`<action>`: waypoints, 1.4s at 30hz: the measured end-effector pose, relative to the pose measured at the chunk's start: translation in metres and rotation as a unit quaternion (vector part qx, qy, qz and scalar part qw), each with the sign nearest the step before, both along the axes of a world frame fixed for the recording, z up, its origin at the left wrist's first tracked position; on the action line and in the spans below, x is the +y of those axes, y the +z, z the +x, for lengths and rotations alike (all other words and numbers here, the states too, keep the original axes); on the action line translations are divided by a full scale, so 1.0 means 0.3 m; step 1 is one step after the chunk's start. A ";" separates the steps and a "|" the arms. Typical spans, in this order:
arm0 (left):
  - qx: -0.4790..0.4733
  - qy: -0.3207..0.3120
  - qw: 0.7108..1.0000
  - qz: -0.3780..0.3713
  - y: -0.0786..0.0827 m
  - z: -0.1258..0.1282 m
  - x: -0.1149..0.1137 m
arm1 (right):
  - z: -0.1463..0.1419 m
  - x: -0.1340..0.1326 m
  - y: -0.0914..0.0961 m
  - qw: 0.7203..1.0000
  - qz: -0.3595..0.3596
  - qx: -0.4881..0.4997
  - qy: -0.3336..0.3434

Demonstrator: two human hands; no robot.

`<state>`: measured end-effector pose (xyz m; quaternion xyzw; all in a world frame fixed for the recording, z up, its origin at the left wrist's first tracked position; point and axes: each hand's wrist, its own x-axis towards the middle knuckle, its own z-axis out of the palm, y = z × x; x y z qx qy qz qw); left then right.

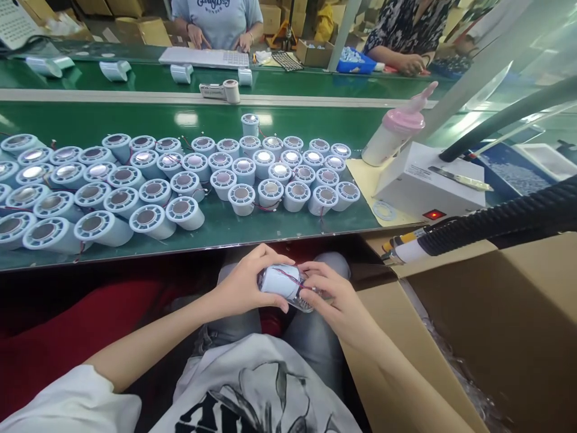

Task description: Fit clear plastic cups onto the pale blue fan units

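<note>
Over my lap, just below the bench edge, I hold a pale blue cylindrical part (280, 281) lying on its side. Thin red and dark wires run across it, and a clear plastic piece (303, 302) shows at its right end. My left hand (250, 281) is wrapped round the left end of the cylinder, thumb below and fingers above. The fingers of my right hand (331, 293) are bent at the right end, by the wires and clear plastic; my fingertips partly hide what they grip there. Similar blue cylinders (241, 198) with round metallic centres stand in rows on the green bench.
A grey box (430, 183) with a lit red switch and tweezers on top stands at right, beside a pink-capped bottle (392, 135). A black corrugated hose (496, 216) crosses above an open cardboard carton (509, 319). Two people work across the conveyor (148, 96).
</note>
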<state>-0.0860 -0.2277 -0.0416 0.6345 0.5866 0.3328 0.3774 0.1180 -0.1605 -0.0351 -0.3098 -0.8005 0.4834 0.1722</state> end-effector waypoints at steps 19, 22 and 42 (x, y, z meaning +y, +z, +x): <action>-0.354 -0.024 0.923 -0.147 -0.031 0.028 -0.043 | 0.063 0.001 0.001 0.993 0.092 0.067 0.037; -0.340 -0.039 0.928 -0.148 -0.022 0.024 -0.043 | 0.071 0.002 -0.004 0.991 0.106 0.064 0.046; -0.212 -0.075 0.973 -0.045 0.060 0.003 -0.060 | 0.058 0.012 0.047 0.957 -0.264 0.115 0.027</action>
